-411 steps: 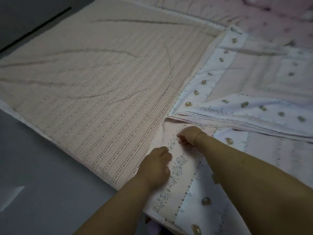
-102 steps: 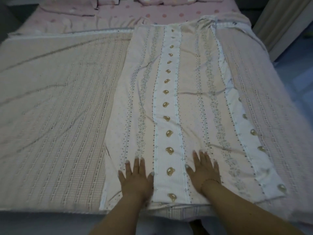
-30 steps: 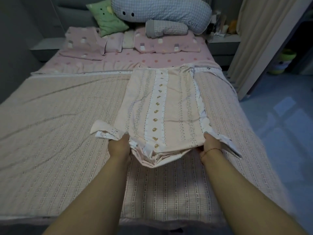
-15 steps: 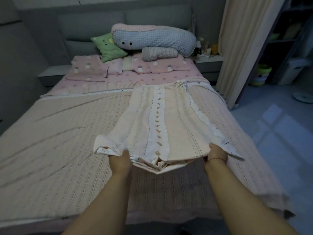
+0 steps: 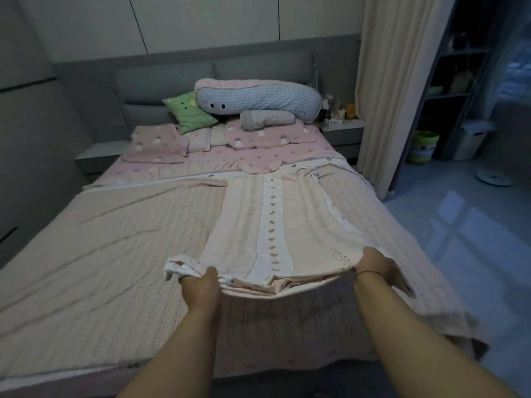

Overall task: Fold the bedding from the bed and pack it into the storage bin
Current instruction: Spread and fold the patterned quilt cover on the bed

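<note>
A wide bed [image 5: 115, 254] covered by a pale woven bedspread [image 5: 86, 282] is seen in a dim room, with a grey headboard [image 5: 258, 67] at the far end, a curtain [image 5: 385, 81] at the right and shelving [image 5: 459, 81] beyond it. A green tub [image 5: 424, 146] is stood on the floor at the far right, its contents not discernible. The folded patterned sheet [image 5: 273, 225] is lifted at its near edge, gripped by the left hand [image 5: 201, 285] and the right hand [image 5: 373, 262] held apart, while pillows [image 5: 258, 101] are piled at the far end.
</note>
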### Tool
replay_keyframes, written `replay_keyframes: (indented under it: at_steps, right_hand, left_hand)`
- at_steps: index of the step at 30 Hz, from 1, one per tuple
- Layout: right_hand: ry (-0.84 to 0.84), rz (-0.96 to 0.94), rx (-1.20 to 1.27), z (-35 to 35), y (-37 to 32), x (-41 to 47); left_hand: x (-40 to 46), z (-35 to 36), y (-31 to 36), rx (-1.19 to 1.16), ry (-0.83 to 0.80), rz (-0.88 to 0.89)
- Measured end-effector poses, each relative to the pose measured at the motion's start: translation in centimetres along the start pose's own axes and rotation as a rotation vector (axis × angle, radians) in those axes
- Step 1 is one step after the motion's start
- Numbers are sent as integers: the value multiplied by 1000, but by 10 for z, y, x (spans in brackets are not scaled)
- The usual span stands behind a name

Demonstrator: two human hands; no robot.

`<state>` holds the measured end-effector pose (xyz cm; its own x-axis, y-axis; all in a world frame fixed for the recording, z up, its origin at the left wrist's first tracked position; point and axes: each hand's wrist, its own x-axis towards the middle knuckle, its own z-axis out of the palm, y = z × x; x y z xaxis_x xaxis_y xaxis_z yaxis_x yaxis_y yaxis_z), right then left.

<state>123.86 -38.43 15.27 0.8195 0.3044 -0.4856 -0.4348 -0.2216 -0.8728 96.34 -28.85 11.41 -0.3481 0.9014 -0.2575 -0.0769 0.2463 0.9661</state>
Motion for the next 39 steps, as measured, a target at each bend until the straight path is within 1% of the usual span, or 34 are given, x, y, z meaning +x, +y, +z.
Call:
replay_keyframes:
  at_steps: [3, 5, 8, 10, 13, 19, 22, 25, 27, 30, 31, 32, 34, 35, 37, 39]
  right_hand:
    - [-13, 17, -53, 10, -4, 8]
    - [-24, 17, -147, 20, -5, 21]
    - [19, -46, -328, 38, -9, 40]
    - [58, -31, -382, 54, -11, 61]
    - [101, -17, -421, 87, -18, 102]
    - [96, -1, -564, 165, -36, 199]
    - [47, 14, -714, 201, -40, 244]
    - [-29, 32, -837, 234, -44, 281]
    - [-75, 33, -845, 257, -45, 307]
    - [-101, 3, -834, 291, -55, 337]
    - [-126, -12, -818, 301, -61, 339]
    - [-186, -37, -778, 310, -64, 345]
    - [-333, -183, -729, 323, -63, 352]
    - [-387, -218, -713, 325, -57, 356]
    - [-482, -241, -736, 323, -37, 361]
    - [-511, -202, -786, 315, -5, 363]
  left_hand:
    - [11, 8, 1, 33, 0, 1]
    - [20, 15, 1, 45, 1, 2]
    - [43, 29, -1, 92, 8, -23]
    - [67, 45, -5, 120, 21, -55]
    - [105, 77, -5, 197, 63, -113]
    - [191, 160, -1, 118, 42, -194]
    - [235, 197, -9, 103, 22, -195]
    - [273, 226, -19, 103, 31, -269]
    - [297, 244, -20, 86, 36, -313]
    - [340, 271, -18, 95, 32, -321]
    - [352, 280, -13, 86, 11, -322]
    - [362, 289, -7, 42, -25, -327]
    - [369, 304, 4, -68, -133, -388]
    - [367, 308, 2, -76, -183, -424]
    - [359, 307, -15, 30, -243, -491]
    - [346, 298, -49, 172, -238, -534]
